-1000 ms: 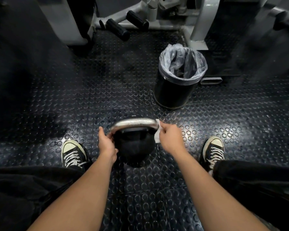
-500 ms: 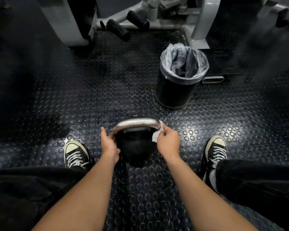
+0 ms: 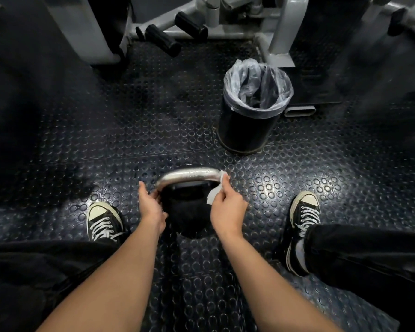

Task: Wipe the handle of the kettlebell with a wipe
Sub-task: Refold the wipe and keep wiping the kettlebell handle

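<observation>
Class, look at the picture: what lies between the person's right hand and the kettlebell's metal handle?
In the head view, a white wipe lies between the right hand and the right end of the handle, pinched in the fingers.

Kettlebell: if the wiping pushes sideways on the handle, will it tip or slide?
Probably neither. The kettlebell looks like dense metal with a broad body sitting on studded rubber floor, and the left hand steadies the handle. The wet-looking chrome may be slippery.

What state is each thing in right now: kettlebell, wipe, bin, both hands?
Kettlebell: upright on the floor.
Handle: shiny, wipe at its right end.
Wipe: crumpled, pinched against the handle.
Right hand: holds the wipe.
Left hand: grips the handle's left side.
Bin: upright, lined, open.
</observation>
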Available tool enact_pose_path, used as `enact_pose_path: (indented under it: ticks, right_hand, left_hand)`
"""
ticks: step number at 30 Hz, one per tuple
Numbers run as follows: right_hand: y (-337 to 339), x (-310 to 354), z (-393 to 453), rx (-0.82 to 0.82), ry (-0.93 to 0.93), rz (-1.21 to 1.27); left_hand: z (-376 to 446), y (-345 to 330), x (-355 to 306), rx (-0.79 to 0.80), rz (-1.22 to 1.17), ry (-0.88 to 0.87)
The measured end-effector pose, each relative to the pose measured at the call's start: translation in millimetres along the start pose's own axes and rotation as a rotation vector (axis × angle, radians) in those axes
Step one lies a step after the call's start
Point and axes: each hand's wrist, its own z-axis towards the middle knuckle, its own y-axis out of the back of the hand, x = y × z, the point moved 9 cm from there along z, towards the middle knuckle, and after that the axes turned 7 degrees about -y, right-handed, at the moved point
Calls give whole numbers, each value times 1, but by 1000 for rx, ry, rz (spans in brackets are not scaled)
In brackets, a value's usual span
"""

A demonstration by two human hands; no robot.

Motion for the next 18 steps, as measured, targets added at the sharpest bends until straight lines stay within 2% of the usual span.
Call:
enact_pose_path:
  ticks: [3,8,12,18]
  right_hand:
    - [1,-9,13,0,-113,50]
    - [-2,7,2,-14,-6,-23]
    - [-4,-10,4,0,-111,35]
    - [-2,8,-6,-35,-48,14]
  left_hand:
    - [-3,-1,-1,1,-5,1]
    - [-1,-1,0,-5,4,2]
    - [-1,-3,2,13,4,8]
    - [0,-1,2,6,1,15]
